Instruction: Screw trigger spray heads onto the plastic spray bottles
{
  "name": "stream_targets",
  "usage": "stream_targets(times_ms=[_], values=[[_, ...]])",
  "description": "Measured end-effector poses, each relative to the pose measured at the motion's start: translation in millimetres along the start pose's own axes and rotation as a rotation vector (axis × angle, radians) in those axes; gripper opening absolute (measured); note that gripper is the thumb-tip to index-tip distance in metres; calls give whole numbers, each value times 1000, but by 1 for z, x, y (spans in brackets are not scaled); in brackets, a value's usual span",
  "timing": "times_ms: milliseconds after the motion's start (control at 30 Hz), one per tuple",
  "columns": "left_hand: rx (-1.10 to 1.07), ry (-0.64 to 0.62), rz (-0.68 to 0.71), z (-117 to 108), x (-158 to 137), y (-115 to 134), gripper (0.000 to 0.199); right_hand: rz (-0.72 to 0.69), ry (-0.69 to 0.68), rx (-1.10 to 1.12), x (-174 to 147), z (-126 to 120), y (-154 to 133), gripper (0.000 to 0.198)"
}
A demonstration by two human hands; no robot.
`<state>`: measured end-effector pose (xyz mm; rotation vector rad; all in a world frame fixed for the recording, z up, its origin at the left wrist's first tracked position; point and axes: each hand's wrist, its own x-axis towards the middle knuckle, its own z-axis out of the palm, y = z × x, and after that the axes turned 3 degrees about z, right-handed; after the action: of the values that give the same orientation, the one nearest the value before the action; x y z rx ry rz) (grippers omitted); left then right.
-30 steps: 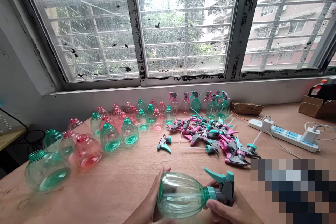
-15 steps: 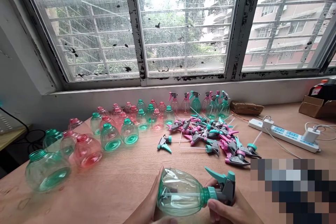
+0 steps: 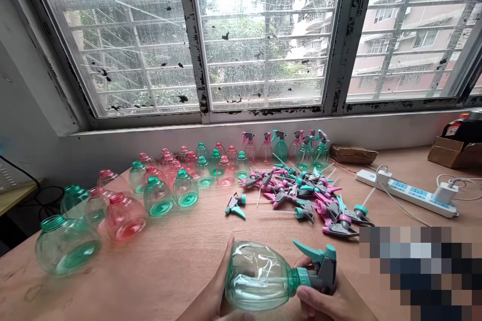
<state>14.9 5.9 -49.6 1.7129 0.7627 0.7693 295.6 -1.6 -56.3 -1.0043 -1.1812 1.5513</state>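
Observation:
A clear green spray bottle (image 3: pixel 259 276) lies sideways between my two hands, low in the head view. My left hand (image 3: pixel 215 286) cups its base, with the fingers partly hidden behind the plastic. Around the neck, at the teal collar, my right hand (image 3: pixel 331 298) is closed. The grey and teal trigger head (image 3: pixel 322 271) sits on the bottle's neck, its teal lever pointing up and to the left. Just beyond lies a pile of loose trigger heads (image 3: pixel 297 188) in pink, teal and grey, with thin clear tubes. One teal trigger head (image 3: pixel 236 205) lies apart from the pile.
Several open green and red bottles (image 3: pixel 160 198) stand on the wooden table (image 3: pixel 150 271) at left. Bottles with trigger heads (image 3: pixel 280 148) line the wall below the window. At right are a white power strip (image 3: pixel 408 193), a flat brown package (image 3: pixel 354 154) and a cardboard box (image 3: pixel 454 153).
Hardly anything differs. Both hands keep their grip on the spray bottle, which lies in nearly the same position; the view has shifted very slightly.

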Motion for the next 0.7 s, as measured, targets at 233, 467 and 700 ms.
stream_targets(times_ms=[233,467,700], values=[[85,57,60,4,-1,7,90,-30,5,-31,1,-3,5,53],[-32,-23,35,4,1,13,114,-22,14,0,1,-1,3,55],[45,24,-23,3,-1,14,105,-24,-13,-2,2,-4,5,53]])
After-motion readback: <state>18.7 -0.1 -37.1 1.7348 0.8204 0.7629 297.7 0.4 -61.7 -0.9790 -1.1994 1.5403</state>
